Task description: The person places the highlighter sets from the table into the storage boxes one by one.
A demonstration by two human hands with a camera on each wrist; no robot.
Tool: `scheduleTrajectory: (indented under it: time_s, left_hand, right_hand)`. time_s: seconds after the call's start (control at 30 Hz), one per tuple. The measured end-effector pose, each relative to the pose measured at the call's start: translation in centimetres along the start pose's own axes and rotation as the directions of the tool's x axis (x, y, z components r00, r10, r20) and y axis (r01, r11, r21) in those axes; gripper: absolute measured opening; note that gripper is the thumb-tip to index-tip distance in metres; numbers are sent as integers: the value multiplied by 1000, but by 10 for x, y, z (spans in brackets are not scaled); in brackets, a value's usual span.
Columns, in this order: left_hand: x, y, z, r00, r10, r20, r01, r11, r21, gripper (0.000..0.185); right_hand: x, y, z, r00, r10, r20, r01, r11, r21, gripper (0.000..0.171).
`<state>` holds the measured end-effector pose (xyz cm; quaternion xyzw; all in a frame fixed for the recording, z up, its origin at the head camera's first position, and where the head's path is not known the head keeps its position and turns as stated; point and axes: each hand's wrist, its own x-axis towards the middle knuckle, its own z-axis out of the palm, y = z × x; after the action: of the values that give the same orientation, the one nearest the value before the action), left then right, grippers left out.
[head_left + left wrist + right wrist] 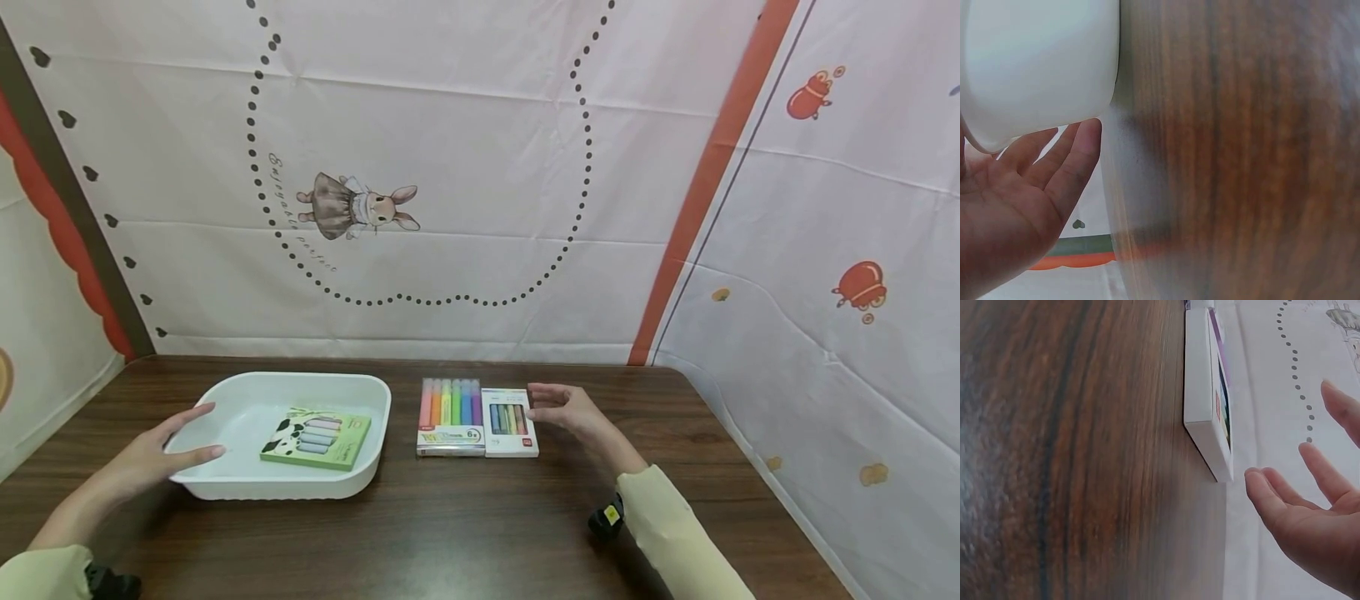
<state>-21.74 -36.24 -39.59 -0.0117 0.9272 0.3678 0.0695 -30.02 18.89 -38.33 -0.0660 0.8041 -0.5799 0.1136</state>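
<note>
left grip (161, 454) touches white tub (225, 487) holding green box (317, 439).

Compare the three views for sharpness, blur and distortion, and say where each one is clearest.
Head view: evenly lit and sharp on the white tray and the marker packs, though wide-angle bending curves the backdrop's edges. Left wrist view: the wooden table is smeared with blur; the left hand is clearer. Right wrist view: the near tabletop is soft, the white box fairly sharp.
</note>
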Motion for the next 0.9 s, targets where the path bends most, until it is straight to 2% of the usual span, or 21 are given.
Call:
scheduleTrajectory:
  time_s: [0.53,0.9]
  left_hand:
    - [1,1,0,1000,-4,9,4,1000,6,85]
    - [2,-2,0,1000,10,2,-10,1000,0,84]
  right_hand:
    - [5,12,-1,999,38,17,-36,995,-92,60]
    - [4,7,6,997,57,44,-50,990,-134,61]
